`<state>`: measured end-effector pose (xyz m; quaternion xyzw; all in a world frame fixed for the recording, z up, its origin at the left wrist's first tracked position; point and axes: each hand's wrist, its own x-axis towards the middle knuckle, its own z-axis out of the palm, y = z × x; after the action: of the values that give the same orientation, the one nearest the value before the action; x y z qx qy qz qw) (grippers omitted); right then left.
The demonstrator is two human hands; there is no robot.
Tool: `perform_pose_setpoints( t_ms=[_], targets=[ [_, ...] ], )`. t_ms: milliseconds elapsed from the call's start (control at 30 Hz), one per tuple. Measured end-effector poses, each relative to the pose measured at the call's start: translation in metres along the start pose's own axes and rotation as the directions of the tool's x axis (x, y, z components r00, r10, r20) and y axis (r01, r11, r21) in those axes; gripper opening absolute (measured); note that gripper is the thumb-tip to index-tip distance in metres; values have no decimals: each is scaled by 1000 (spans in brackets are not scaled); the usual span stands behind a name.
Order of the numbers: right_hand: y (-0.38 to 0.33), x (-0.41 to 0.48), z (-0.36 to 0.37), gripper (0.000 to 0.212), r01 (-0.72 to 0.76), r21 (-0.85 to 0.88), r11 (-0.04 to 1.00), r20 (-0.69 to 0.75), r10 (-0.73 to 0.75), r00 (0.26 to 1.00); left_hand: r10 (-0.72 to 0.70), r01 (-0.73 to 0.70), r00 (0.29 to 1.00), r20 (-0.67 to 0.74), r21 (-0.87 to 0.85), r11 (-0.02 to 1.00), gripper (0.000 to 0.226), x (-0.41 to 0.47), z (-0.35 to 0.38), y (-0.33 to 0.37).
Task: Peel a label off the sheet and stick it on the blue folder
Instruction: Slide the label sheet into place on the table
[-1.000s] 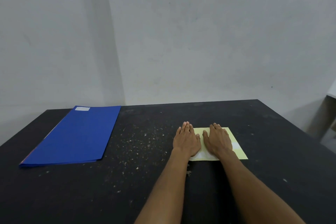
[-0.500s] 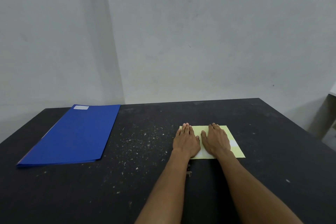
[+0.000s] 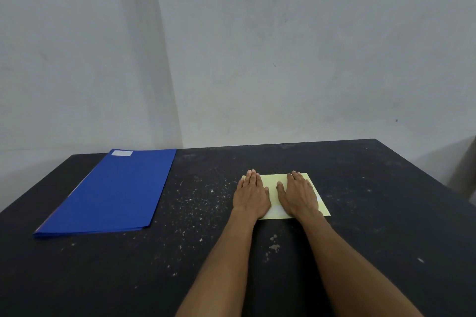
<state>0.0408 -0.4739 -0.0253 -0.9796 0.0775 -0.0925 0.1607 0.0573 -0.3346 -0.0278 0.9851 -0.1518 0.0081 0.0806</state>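
- Wall (image 3: pixel 309 46): plain grey, fills the whole top half, with a corner seam running down on the left side.
- Table (image 3: pixel 386 213): big black top, pretty scuffed, with a spray of pale specks (image 3: pixel 201 203) across the middle and a couple of lighter smudges near the front between the forearms.
- Folder (image 3: pixel 108 193): blue, lying flat and closed on the left side of the table, long edge angled away from the camera. Well apart from the hands.
- Sheet (image 3: pixel 273 179): pale yellow, flat on the table right of centre, mostly covered by both hands. A bit of white shows at its near edge between the wrists, can't tell if that's a label or bare backing.
- Left hand (image 3: pixel 251 194): palm down, flat on the sheet's left end, fingers straight and close together, not gripping anything.
- Right hand (image 3: pixel 300 194): same deal, palm down on the right part of the sheet, fingers extended, holding nothing. Thumbs nearly meet in the middle.
- Label (image 3: pixel 122 153): small white one already sitting on the folder's far corner.
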Motion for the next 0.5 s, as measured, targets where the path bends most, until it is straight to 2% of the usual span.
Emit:
perform_pose_setpoints(
  t_ms=[233, 500],
  targets=[
    [-2, -4, -1, 59, -9, 16, 1000, 8, 9, 1000, 2, -2, 1000, -4, -76, 997, 66, -6, 5, 16],
    [-4, -10, 2, 58, -18, 20, 1000, 18, 18, 1000, 4, -4, 1000, -4, -46, 999, 63, -10, 5, 12]
  ],
)
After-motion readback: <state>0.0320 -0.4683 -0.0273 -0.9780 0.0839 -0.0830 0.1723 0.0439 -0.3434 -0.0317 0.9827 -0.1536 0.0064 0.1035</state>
